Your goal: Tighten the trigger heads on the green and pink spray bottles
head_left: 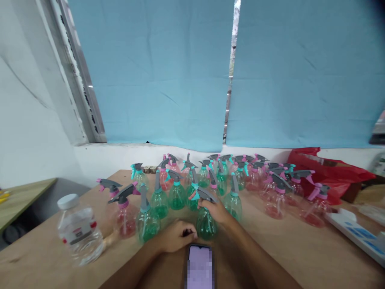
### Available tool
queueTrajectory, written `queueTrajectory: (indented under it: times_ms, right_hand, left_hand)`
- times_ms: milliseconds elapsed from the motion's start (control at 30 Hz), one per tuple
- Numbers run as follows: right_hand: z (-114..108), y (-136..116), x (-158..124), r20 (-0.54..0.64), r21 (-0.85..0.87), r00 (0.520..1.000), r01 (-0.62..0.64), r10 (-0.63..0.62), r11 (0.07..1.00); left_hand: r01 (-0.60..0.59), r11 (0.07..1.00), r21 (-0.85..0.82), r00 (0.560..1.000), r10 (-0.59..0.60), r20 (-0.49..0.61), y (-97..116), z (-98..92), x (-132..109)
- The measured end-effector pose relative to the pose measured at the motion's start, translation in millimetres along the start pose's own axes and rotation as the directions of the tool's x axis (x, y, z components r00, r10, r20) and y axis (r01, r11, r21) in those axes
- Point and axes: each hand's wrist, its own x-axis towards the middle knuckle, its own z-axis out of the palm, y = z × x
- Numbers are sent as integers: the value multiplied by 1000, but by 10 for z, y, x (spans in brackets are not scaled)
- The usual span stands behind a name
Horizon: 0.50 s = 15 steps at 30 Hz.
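My right hand [215, 208] is wrapped around the neck of a green spray bottle [207, 225] with a grey and turquoise trigger head. This bottle stands upright, or nearly so, just beyond a phone [199, 267]. Resting on the table by the bottle's left side, my left hand [176, 236] has its fingers loosely curled in, with nothing visible in them. Whether its fingertips touch the bottle I cannot tell. Close to the left hand is another green spray bottle [148, 224], and beside that a pink spray bottle [124, 220].
Several more green and pink spray bottles [177, 196] crowd the wooden table [246, 257] toward the wall. A clear water bottle [80, 233] with a white cap stands at left. On the right lie a red plastic bag [333, 172] and a white-and-blue box [357, 233].
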Motion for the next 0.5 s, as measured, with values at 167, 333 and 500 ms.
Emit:
queueTrajectory:
  times_ms: [167,333,500]
  right_hand:
    - [9,56,-2,-12,9,1000,-14,14,1000]
    - [21,133,-15,-113,84,992,-54,64,995]
    - [6,152,8,-135,13,991,11,-9,1000]
  left_hand:
    - [11,1000,9,1000,-11,-2,17,-4,1]
    - [-1,1000,22,1000,1,-8,19,-3,1]
    - [-6,999,38,1000,5,5,32,-15,2]
